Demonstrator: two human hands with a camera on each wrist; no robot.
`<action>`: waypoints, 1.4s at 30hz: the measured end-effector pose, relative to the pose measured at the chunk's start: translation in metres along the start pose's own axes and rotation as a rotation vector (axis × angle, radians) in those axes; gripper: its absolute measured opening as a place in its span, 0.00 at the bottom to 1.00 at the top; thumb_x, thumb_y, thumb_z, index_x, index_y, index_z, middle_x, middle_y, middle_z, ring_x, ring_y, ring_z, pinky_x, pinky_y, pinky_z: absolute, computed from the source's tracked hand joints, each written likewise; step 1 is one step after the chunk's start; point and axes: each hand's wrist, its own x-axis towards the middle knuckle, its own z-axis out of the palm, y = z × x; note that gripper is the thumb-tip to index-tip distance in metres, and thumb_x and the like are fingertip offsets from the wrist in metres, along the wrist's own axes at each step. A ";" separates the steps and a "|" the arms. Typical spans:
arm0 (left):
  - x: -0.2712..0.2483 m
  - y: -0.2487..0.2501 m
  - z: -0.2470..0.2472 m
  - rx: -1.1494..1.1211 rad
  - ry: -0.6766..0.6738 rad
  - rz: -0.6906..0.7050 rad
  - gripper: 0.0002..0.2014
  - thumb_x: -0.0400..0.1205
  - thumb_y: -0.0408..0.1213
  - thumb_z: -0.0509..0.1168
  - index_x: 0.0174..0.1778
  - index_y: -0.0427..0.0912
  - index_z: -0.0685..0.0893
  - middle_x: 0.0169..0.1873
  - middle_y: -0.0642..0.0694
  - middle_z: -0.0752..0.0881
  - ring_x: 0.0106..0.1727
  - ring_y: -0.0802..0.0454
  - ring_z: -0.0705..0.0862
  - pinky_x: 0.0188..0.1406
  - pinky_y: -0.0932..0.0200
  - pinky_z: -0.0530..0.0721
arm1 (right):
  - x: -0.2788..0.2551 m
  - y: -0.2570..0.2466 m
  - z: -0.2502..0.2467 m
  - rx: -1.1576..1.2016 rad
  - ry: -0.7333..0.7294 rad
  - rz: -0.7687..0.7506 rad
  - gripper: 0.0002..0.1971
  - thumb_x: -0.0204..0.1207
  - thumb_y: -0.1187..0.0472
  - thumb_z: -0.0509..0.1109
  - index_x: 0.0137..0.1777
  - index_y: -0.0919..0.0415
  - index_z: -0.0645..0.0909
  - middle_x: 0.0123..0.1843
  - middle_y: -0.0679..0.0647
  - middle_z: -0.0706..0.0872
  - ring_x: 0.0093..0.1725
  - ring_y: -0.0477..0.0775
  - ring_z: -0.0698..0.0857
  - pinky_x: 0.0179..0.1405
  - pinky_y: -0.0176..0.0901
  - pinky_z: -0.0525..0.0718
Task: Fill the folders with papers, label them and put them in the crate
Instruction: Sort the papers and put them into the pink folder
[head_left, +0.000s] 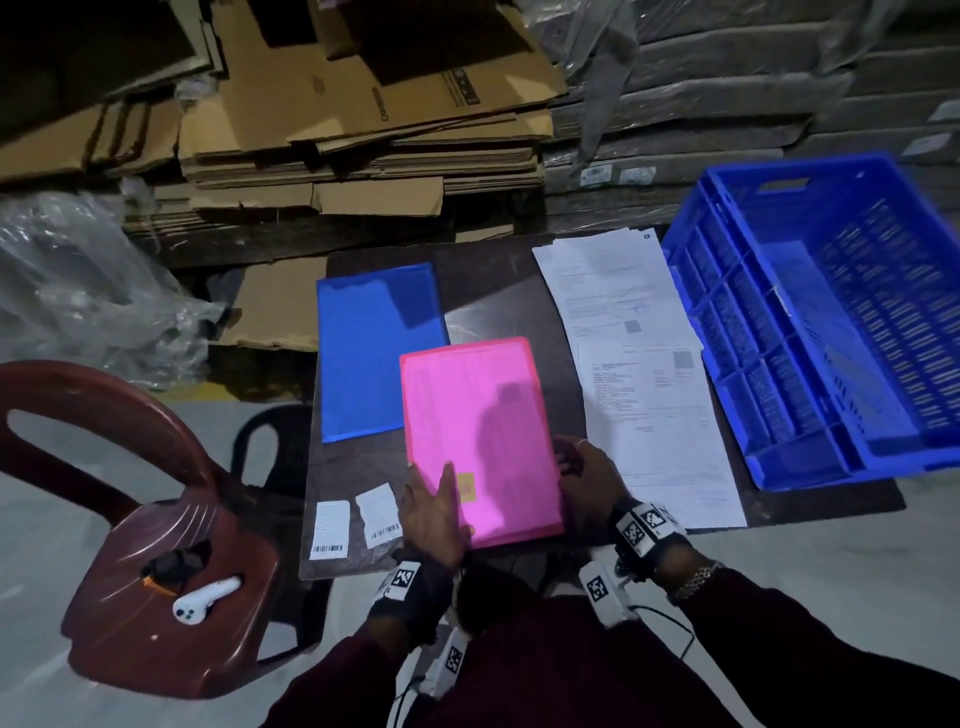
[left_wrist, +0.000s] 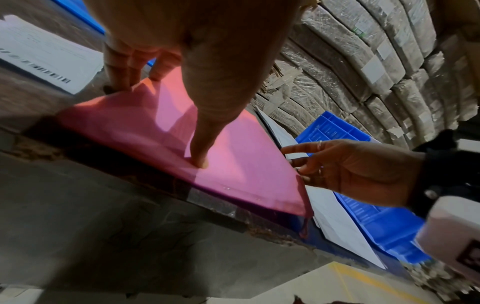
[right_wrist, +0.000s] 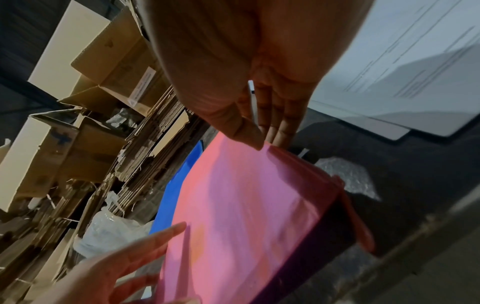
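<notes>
A translucent pink folder (head_left: 478, 441) with printed paper showing through it lies at the front of the dark table (head_left: 483, 280), partly over a blue folder (head_left: 374, 353). A small yellow label (head_left: 467, 486) sits on its near left corner. My left hand (head_left: 431, 501) rests at the folder's left edge, thumb (left_wrist: 201, 162) pressed flat on top beside the label. My right hand (head_left: 576, 467) pinches the folder's right edge between thumb and fingers (right_wrist: 281, 137). A spread of white papers (head_left: 634, 364) lies to the right, next to the blue crate (head_left: 831, 322), which holds nothing.
Two white barcode labels (head_left: 330, 527) (head_left: 379, 512) lie at the table's front left. A red plastic chair (head_left: 156, 545) carrying a white controller (head_left: 205, 603) stands at the left, with a black chair (head_left: 280, 452) behind it. Flattened cardboard (head_left: 363, 130) and wrapped bundles (head_left: 701, 104) are stacked behind the table.
</notes>
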 end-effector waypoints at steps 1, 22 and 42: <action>0.001 0.000 0.001 -0.006 -0.012 0.004 0.58 0.36 0.42 0.91 0.68 0.39 0.84 0.65 0.16 0.76 0.55 0.15 0.81 0.42 0.34 0.85 | 0.002 -0.006 -0.001 0.011 0.015 -0.003 0.26 0.63 0.72 0.66 0.61 0.53 0.82 0.46 0.49 0.91 0.46 0.52 0.90 0.49 0.50 0.90; 0.011 -0.015 0.014 0.132 -0.054 0.233 0.28 0.77 0.51 0.70 0.71 0.42 0.76 0.69 0.21 0.76 0.62 0.23 0.83 0.48 0.31 0.87 | 0.007 -0.030 -0.011 -0.225 -0.102 -0.130 0.28 0.71 0.70 0.76 0.72 0.61 0.79 0.60 0.63 0.86 0.57 0.62 0.87 0.61 0.55 0.85; 0.035 0.173 0.011 -0.036 -0.223 0.473 0.28 0.75 0.44 0.74 0.70 0.46 0.75 0.61 0.46 0.80 0.64 0.43 0.79 0.56 0.54 0.78 | -0.002 0.069 -0.166 -0.417 0.155 -0.020 0.28 0.73 0.71 0.72 0.74 0.63 0.75 0.75 0.60 0.72 0.78 0.58 0.71 0.71 0.22 0.64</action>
